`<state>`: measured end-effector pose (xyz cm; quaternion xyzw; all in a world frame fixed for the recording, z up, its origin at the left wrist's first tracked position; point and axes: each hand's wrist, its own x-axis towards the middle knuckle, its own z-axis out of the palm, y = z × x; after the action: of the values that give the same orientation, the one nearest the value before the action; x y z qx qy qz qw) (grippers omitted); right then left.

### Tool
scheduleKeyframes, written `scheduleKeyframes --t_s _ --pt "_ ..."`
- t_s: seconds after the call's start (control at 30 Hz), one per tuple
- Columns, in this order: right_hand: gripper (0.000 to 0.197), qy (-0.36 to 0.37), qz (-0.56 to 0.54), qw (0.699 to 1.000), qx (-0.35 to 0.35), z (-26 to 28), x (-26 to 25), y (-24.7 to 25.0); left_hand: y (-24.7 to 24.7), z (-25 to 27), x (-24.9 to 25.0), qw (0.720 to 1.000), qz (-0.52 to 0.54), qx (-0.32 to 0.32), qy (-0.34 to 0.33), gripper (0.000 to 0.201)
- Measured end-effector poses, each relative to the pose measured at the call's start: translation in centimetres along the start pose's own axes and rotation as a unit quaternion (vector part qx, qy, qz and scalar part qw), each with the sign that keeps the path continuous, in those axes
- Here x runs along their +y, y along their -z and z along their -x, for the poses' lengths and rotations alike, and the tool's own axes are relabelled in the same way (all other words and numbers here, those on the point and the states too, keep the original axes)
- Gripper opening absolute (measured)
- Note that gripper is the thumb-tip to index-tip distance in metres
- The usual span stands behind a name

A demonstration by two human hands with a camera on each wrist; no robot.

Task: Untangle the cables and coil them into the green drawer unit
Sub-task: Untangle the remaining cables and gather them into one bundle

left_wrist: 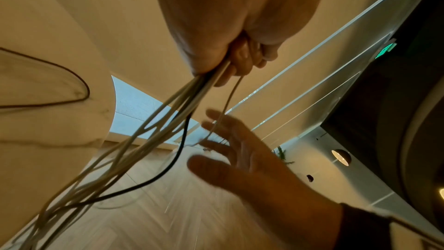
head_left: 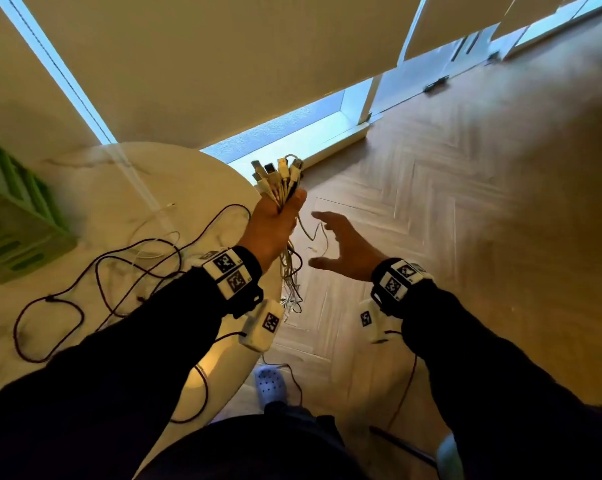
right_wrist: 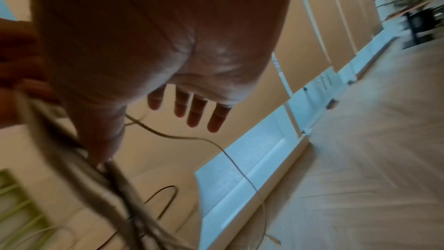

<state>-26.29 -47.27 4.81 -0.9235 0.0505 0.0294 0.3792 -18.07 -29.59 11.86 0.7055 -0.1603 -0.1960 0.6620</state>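
My left hand (head_left: 281, 216) grips a bundle of white cables (head_left: 278, 178) just past the table's right edge, plugs sticking up above the fist. The loose ends (head_left: 290, 285) hang down below it toward the floor. From the left wrist view the cable strands (left_wrist: 168, 113) stream out of the fist (left_wrist: 230, 60). My right hand (head_left: 341, 244) is beside the bundle on its right, fingers spread, holding nothing; one thin strand (right_wrist: 192, 138) curves under its fingers (right_wrist: 194, 113). The green drawer unit (head_left: 12, 216) stands at the table's far left.
Dark red cables (head_left: 95, 282) and a thin white one (head_left: 154, 233) sprawl over the round marble table (head_left: 188, 174). Herringbone wood floor (head_left: 465, 220) lies to the right. A slipper (head_left: 271, 382) and a dark chair leg (head_left: 401, 445) are near my feet.
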Motion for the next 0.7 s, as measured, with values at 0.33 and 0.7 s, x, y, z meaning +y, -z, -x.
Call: scheduleKeyframes --t_s 0.33,0.7 --pt "0.016 0.024 0.145 0.987 0.066 -0.2 0.8 1.7 -0.6 -0.9 -0.6 0.999 -0.015 -0.01 0.042 0.022" --pt "0.061 -0.341 0.273 0.891 -0.123 1.8 9.2 5.1 2.2 -1.2 -0.1 0.994 0.087 -0.013 0.073 0.025"
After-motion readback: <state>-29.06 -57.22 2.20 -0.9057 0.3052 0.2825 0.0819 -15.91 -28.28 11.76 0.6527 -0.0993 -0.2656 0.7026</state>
